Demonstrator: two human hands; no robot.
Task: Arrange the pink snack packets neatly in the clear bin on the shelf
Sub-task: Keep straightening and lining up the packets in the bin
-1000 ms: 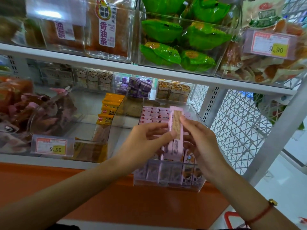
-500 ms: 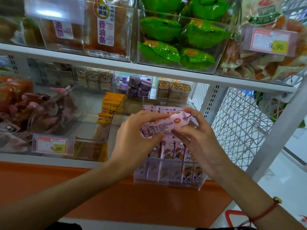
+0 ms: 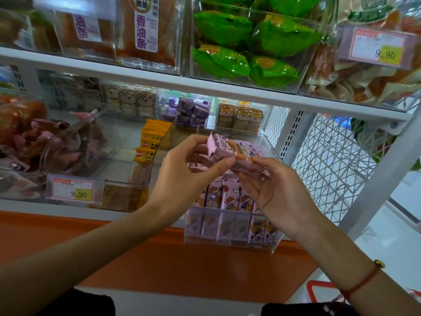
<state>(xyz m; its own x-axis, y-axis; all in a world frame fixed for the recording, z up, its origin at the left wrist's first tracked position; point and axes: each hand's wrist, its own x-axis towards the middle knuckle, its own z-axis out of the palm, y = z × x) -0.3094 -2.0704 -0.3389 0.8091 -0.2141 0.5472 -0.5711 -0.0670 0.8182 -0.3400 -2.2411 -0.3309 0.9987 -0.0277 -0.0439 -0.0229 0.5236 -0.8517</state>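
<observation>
A pink snack packet point(image 3: 230, 151) with cartoon print lies crosswise above the clear bin point(image 3: 230, 240), held between both hands. My left hand point(image 3: 186, 179) pinches its left end between thumb and fingers. My right hand point(image 3: 273, 192) grips its right end from below. Inside the bin, several more pink packets point(image 3: 227, 197) stand upright in rows, with another row pressed against the front wall. The bin sits at the front edge of the lower shelf and overhangs it slightly.
Left of the bin stands a clear bin with orange packets point(image 3: 148, 147), then a bin of dark wrapped snacks point(image 3: 45, 142) with a 9.90 price tag point(image 3: 73, 190). Purple boxes point(image 3: 191, 112) and bear-print packs sit behind. The upper shelf point(image 3: 159, 80) carries green packets. A white wire panel point(image 3: 330, 160) closes the right side.
The packet went from upright to crosswise, then turned over so its cartoon side shows. Both hands rose slightly above the bin.
</observation>
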